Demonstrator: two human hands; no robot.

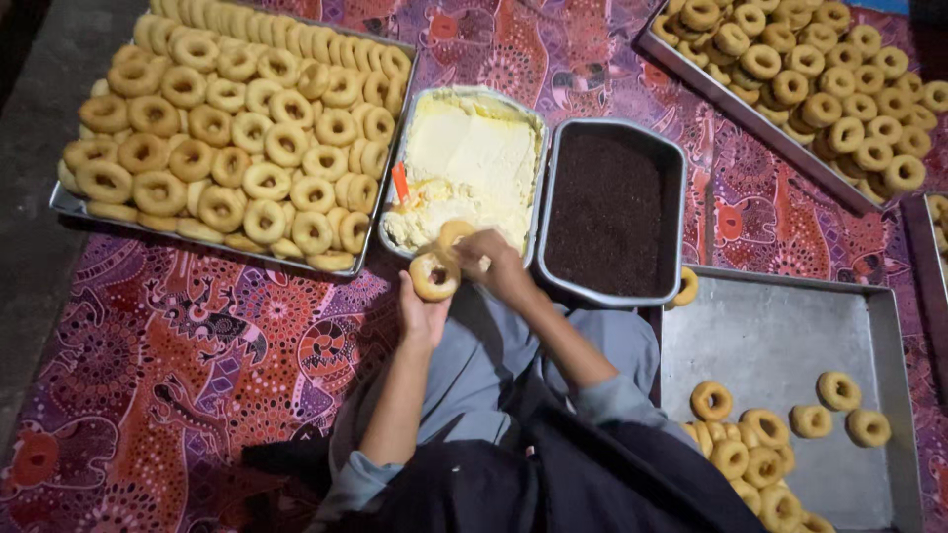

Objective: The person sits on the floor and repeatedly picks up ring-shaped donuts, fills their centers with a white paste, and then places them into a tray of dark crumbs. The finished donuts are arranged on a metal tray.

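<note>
Overhead view of a seated person working on a patterned purple cloth [197, 355]. The landmark is the cream tin [472, 168], a metal container of pale yellow cream lying directly ahead of the person. The left hand [423, 314], just below the tin's near edge, grasps a ring doughnut [434, 275] with its fingers curled round the ring's lower rim. The right hand [499, 262], at the tin's near right corner, is closed round a second doughnut [454, 235] held over the cream. An orange spatula [400, 182] stands in the cream at the tin's left side. Right of the tin and touching it lies a dark sprinkle tin [612, 212]. Left of it, a tray of plain doughnuts [69, 202] is stacked full; far right above, another full tray [750, 118]; lower right, a partly filled tray [780, 336].
</note>
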